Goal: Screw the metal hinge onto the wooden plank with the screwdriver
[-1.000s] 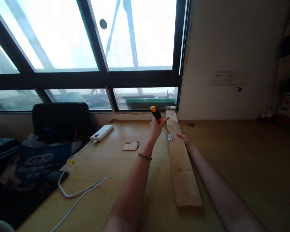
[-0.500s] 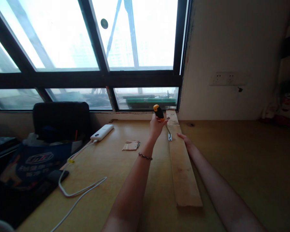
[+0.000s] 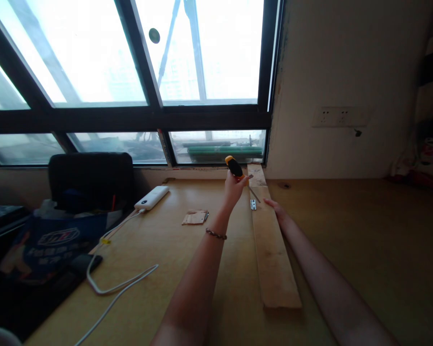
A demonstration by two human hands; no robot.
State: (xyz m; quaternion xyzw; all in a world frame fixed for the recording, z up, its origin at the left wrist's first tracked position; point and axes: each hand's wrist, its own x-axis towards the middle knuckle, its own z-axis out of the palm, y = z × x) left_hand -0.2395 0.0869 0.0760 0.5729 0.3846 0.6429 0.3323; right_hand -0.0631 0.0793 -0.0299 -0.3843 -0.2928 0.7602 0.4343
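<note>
My left hand point(image 3: 234, 186) is closed around the black and yellow handle of a screwdriver point(image 3: 234, 166). Its metal shaft slants down to the right over a long wooden board point(image 3: 274, 250), the tip just right of a small metal hinge point(image 3: 253, 204). The hinge lies at the board's left edge and shows holes; whether a screw sits in it is too small to tell. My right hand point(image 3: 279, 211) holds the board's right edge, one digit lying on top near the screwdriver tip. Its other fingers are mostly hidden.
Left of my left arm lies a torn piece of cardboard point(image 3: 195, 217) with small metal bits at its edge. A white power bank point(image 3: 152, 197) with a white cable point(image 3: 115, 291) is farther left. Beyond the table stand a black chair point(image 3: 90, 178) and a blue bag point(image 3: 57, 240).
The screwdriver's tip has come off the hinge and swung right over the board, and its handle has tipped slightly left. My right hand stays at the board's edge.
</note>
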